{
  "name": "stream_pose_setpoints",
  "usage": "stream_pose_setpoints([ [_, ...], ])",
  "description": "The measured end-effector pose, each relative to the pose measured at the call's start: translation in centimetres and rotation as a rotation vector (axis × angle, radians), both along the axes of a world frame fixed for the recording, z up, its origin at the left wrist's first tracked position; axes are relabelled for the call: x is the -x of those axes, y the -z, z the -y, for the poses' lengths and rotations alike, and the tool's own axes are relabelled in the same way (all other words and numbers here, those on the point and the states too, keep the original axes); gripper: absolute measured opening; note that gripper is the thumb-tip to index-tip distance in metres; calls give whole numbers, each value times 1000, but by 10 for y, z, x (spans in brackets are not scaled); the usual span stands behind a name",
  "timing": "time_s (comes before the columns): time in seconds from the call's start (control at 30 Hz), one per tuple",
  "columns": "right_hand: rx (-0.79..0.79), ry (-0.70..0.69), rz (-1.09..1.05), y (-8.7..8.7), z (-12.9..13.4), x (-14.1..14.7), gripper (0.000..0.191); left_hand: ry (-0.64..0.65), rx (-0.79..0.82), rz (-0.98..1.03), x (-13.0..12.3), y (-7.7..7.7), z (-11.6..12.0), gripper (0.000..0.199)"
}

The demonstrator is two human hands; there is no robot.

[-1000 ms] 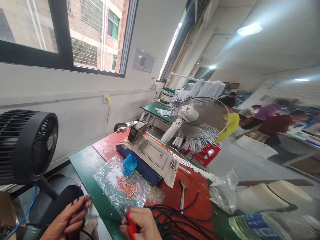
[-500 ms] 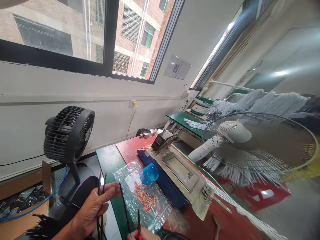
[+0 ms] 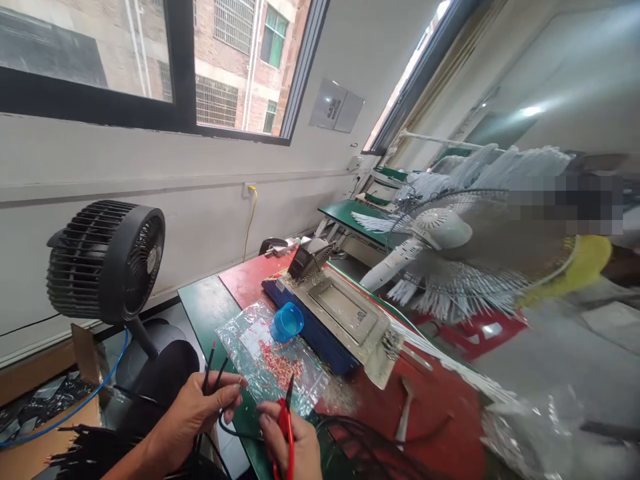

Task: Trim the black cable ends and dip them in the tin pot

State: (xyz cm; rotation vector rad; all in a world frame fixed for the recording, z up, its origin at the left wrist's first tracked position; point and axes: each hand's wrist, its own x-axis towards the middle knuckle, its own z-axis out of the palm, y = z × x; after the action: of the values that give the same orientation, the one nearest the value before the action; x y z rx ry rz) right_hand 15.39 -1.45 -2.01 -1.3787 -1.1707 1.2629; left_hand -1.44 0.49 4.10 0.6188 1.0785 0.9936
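Observation:
My left hand (image 3: pixel 203 407) is closed around black cables (image 3: pixel 209 370), whose stripped ends stick up above the fingers, one with a red tip. Its thumb and forefinger pinch a thin end. To its right, over the table edge, my right hand (image 3: pixel 295 437) grips red-handled scissors (image 3: pixel 287 427) with the dark pointed tip upward. A looped black cable (image 3: pixel 240 435) runs between the two hands. Beyond them, red and yellow bits (image 3: pixel 285 367) lie scattered on a clear plastic bag (image 3: pixel 235 333), beside a blue cup (image 3: pixel 287 323).
A beige and blue machine (image 3: pixel 340 313) stands on the red and green table (image 3: pixel 200 300). A black fan (image 3: pixel 107 260) is at left, a white fan (image 3: pixel 440 230) at right. More black cables (image 3: pixel 80 453) lie low at left, near a cardboard box (image 3: pixel 83 353).
My view has shifted to the right. My right hand has risen further into view with the scissors. The cable that ran straight between my hands now hangs in a curve.

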Motion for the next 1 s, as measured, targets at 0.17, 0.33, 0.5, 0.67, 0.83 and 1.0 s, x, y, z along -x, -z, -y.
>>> stream_pose_setpoints([
  [0.17,73,-50,-121,-22,-1,-1,41,116,-25,-74,-7,9,3,27],
  [0.33,91,-39,-151,-37,0,3,36,137,-99,-209,-11,4,3,23],
  [0.5,88,34,-100,-40,-1,6,36,167,-183,-360,-16,5,6,19],
  [0.67,166,4,-178,-42,1,5,40,170,-161,-270,-15,13,6,21],
  [0.83,217,-34,-321,-42,1,7,42,205,-72,-196,-13,15,6,28],
  [1.0,200,-31,-346,-34,0,12,42,246,-90,-120,-17,9,7,30],
])
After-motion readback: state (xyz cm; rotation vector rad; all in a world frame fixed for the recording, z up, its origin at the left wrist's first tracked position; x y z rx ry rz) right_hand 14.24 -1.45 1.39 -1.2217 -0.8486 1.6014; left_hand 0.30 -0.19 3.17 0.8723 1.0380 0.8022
